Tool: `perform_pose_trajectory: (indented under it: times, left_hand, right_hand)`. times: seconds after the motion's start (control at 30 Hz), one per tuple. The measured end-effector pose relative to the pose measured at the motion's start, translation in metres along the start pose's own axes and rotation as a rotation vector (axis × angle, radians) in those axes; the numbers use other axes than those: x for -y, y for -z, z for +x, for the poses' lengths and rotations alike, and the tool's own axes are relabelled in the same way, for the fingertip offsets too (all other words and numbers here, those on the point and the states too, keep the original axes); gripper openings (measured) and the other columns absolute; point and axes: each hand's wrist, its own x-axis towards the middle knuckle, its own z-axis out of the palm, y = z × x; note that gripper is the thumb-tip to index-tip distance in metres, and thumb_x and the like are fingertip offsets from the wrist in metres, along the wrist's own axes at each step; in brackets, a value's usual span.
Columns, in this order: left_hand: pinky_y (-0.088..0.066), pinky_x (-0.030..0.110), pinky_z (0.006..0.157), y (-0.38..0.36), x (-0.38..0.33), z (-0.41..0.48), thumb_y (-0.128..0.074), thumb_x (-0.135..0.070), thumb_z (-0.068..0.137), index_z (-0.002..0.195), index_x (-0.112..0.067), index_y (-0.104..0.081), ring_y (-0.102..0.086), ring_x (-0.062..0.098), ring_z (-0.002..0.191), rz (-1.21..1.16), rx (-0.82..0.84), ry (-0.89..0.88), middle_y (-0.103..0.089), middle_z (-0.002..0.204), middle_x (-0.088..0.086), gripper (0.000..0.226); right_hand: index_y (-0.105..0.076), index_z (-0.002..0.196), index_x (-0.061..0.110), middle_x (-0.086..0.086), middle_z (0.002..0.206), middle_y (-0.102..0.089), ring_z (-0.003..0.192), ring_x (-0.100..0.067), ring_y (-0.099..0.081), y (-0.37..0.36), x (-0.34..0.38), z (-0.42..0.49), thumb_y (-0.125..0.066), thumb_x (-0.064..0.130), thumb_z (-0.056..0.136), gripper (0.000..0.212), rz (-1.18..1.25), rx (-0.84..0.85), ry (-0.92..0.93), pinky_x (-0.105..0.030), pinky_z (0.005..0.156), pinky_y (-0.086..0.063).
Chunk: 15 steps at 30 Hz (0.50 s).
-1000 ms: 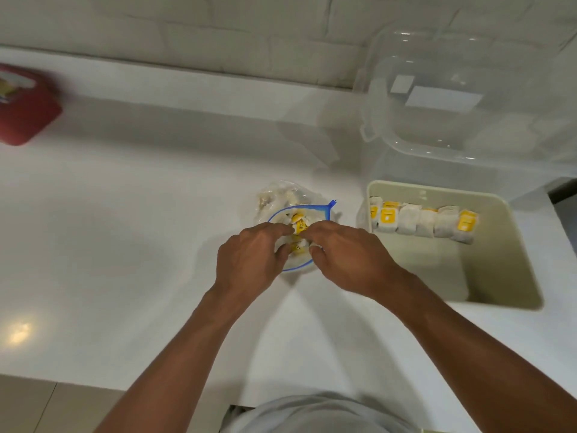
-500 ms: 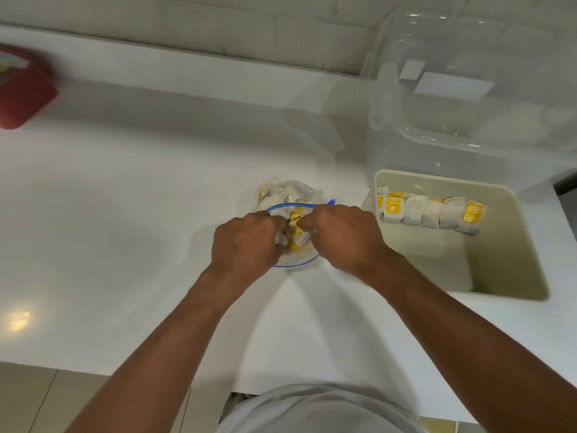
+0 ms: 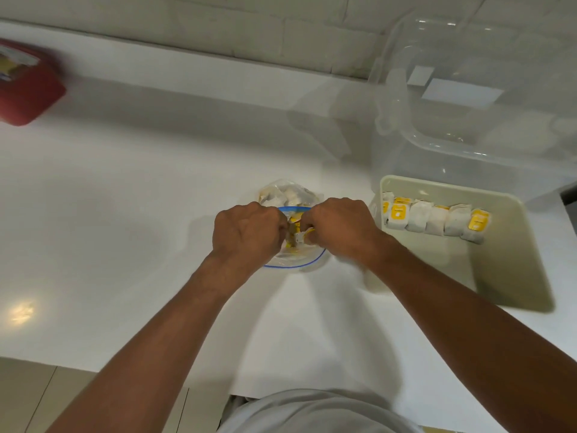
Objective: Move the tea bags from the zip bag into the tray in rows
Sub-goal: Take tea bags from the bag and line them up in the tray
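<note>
Head view: zip bag (image 3: 292, 195) on white worktop (image 3: 125, 198), mouth open, blue rim. Left hand (image 3: 246, 234) and right hand (image 3: 338, 228) both curled at mouth, fingers pinching tea bags (image 3: 298, 235); exact grip on each hidden. Tray (image 3: 512, 254) just right, one row (image 3: 437, 217) along far wall. Tea bags judged light, soft, paper, tearable; tags and strings likely to snag; pinch by body, not tag.

Left hand (image 3: 246, 232) and right hand (image 3: 338, 228) together inside zip bag (image 3: 290, 195), beside tray (image 3: 512, 245) of tea bags (image 3: 434, 218).
</note>
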Motion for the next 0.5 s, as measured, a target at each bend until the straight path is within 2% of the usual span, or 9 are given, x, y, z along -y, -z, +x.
perform_pose_trajectory:
  times: [0.1, 0.2, 0.27, 0.33, 0.4, 0.5]
  left_hand:
    - [-0.037, 0.027, 0.066, 0.006, 0.002, 0.002, -0.053, -0.053, 0.092, 0.111, -0.046, -0.066, -0.062, 0.020, 0.087, -0.088, 0.016, -0.012, -0.065, 0.095, -0.007, 0.024]
    - [-0.046, 0.031, 0.068, 0.007, 0.004, 0.001, -0.063, -0.054, 0.086, 0.108, -0.040, -0.065, -0.062, 0.021, 0.093, -0.248, 0.025, -0.022, -0.068, 0.100, -0.011, 0.026]
    - [-0.050, 0.033, 0.074, 0.007, 0.003, 0.003, -0.068, -0.054, 0.082, 0.112, -0.044, -0.065, -0.061, 0.017, 0.097, -0.413, 0.055, 0.002, -0.069, 0.103, -0.018, 0.031]
    - [-0.051, 0.033, 0.080, 0.004, 0.002, 0.005, -0.070, -0.053, 0.080, 0.115, -0.049, -0.063, -0.061, 0.012, 0.100, -0.581, 0.070, 0.049, -0.070, 0.097, -0.024, 0.036]
    - [-0.052, 0.037, 0.084, 0.002, 0.004, 0.009, -0.067, -0.055, 0.075, 0.113, -0.051, -0.064, -0.061, 0.011, 0.102, -0.704, 0.050, 0.071, -0.070, 0.091, -0.027, 0.039]
    - [-0.051, 0.039, 0.087, 0.004, 0.006, 0.008, -0.074, -0.051, 0.076, 0.114, -0.054, -0.061, -0.060, 0.009, 0.104, -0.752, 0.075, -0.003, -0.069, 0.095, -0.028, 0.041]
  right_hand:
    - [-0.068, 0.108, 0.045, 0.009, 0.099, -0.067, 0.096, -0.019, -0.060, 0.006, -0.011, -0.001, -0.066, 0.046, 0.085, 0.024, 0.247, -0.031, -0.007, -0.029, 0.072, -0.036]
    - [-0.072, 0.106, 0.039, 0.013, 0.086, -0.066, 0.087, -0.012, -0.060, 0.011, -0.022, -0.001, -0.072, 0.041, 0.084, 0.022, 0.486, -0.033, 0.007, -0.030, 0.076, -0.044]
    - [-0.073, 0.107, 0.035, 0.012, 0.081, -0.065, 0.078, -0.005, -0.059, 0.013, -0.026, -0.002, -0.076, 0.033, 0.082, 0.025, 0.638, -0.034, 0.022, -0.022, 0.074, -0.043]
    - [-0.072, 0.108, 0.031, 0.011, 0.076, -0.063, 0.064, 0.001, -0.056, 0.016, -0.030, -0.004, -0.079, 0.027, 0.081, 0.028, 0.774, -0.009, -0.003, -0.013, 0.063, -0.040]
    - [-0.070, 0.105, 0.025, 0.010, 0.071, -0.062, 0.056, -0.002, -0.054, 0.018, -0.032, -0.007, -0.080, 0.023, 0.080, 0.027, 0.895, 0.045, -0.031, -0.012, 0.056, -0.041]
    - [-0.072, 0.095, 0.019, 0.011, 0.065, -0.063, 0.059, -0.008, -0.056, 0.021, -0.031, -0.011, -0.081, 0.020, 0.079, 0.018, 0.952, 0.070, -0.020, -0.018, 0.056, -0.045]
